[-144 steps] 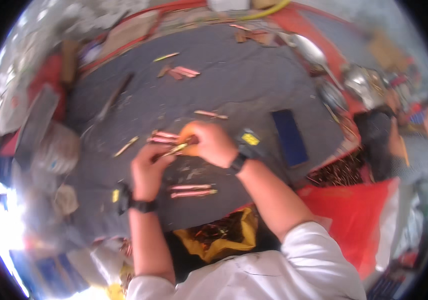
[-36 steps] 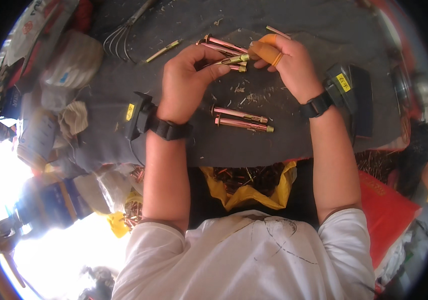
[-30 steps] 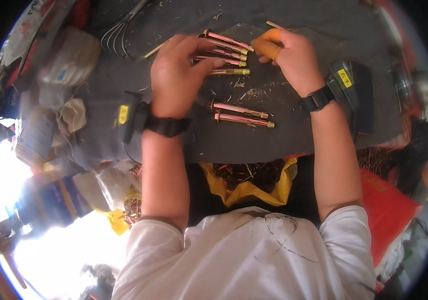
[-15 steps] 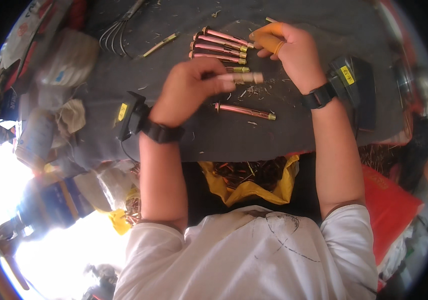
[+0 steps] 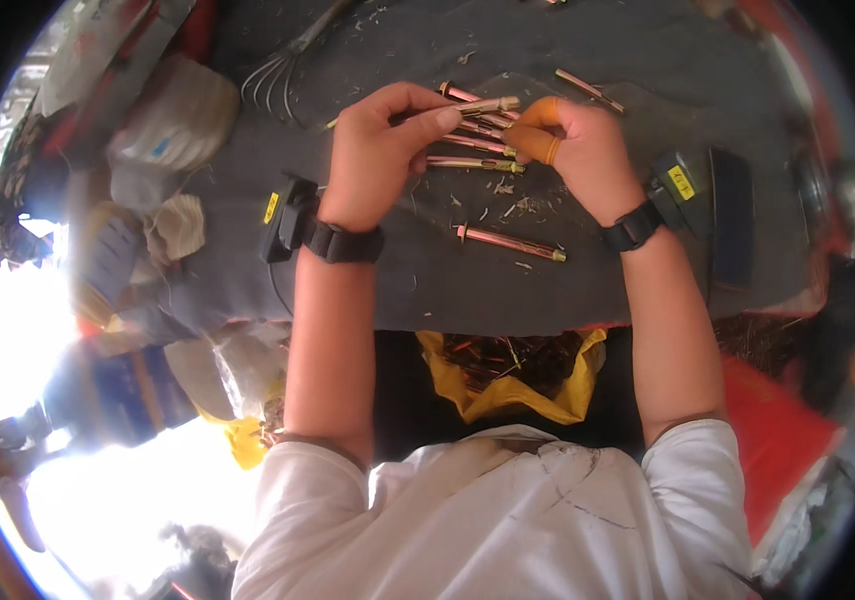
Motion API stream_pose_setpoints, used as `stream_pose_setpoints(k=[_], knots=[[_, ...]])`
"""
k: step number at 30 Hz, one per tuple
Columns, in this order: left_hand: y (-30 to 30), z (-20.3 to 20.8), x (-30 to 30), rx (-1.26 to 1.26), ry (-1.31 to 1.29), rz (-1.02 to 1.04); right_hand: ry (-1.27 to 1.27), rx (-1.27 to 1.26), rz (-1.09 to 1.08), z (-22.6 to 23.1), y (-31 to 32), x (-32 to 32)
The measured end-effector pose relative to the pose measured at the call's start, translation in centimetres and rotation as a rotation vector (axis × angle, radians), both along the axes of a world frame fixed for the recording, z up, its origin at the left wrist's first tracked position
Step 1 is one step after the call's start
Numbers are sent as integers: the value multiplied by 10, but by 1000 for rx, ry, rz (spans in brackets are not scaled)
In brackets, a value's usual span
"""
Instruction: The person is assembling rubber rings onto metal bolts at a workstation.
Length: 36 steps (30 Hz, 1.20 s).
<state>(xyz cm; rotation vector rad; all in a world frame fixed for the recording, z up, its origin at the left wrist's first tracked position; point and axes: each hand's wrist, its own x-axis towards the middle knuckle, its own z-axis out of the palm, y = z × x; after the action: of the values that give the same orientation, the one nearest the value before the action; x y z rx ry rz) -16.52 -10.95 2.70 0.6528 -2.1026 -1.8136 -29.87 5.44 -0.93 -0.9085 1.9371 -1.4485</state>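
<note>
My left hand (image 5: 388, 150) pinches an expansion anchor bolt (image 5: 488, 106) between thumb and fingers, its brassy end pointing right. My right hand (image 5: 578, 150), with orange finger cots on thumb and forefinger, is closed in a pinch beside the ends of the row. Whatever lies between those fingertips is hidden. Beneath both hands several pinkish-gold anchor bolts lie side by side; the nearest bolt of the row (image 5: 473, 163) shows almost whole. Closer to me, a separate anchor bolt (image 5: 513, 243) lies on the dark cloth.
A thin metal rod (image 5: 590, 91) lies beyond my right hand. At the far left are a wire hand rake (image 5: 273, 80) and a stack of pale containers (image 5: 173, 115). Metal shavings (image 5: 523, 207) litter the dark cloth (image 5: 418, 290). Below its edge, a yellow bag (image 5: 568, 400) holds metal parts.
My left hand has moved away from me with its bolt, over the row. My right hand has come slightly nearer, its fingers still pinched. The whole view has shifted a little.
</note>
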Motion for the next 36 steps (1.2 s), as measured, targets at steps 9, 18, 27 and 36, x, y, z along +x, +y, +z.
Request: stream_pose_setpoints(k=[9, 18, 27, 36], knots=[[5, -22, -11, 62, 108, 26, -60, -132, -14, 1, -2, -4], [11, -29, -20, 12, 145, 18, 123, -54, -148, -3, 0, -13], [-1, -37, -22, 65, 155, 32, -108, -405, -228, -7, -3, -14], [2, -27, -18, 66, 147, 41, 360, -320, -221, 4, 0, -12]])
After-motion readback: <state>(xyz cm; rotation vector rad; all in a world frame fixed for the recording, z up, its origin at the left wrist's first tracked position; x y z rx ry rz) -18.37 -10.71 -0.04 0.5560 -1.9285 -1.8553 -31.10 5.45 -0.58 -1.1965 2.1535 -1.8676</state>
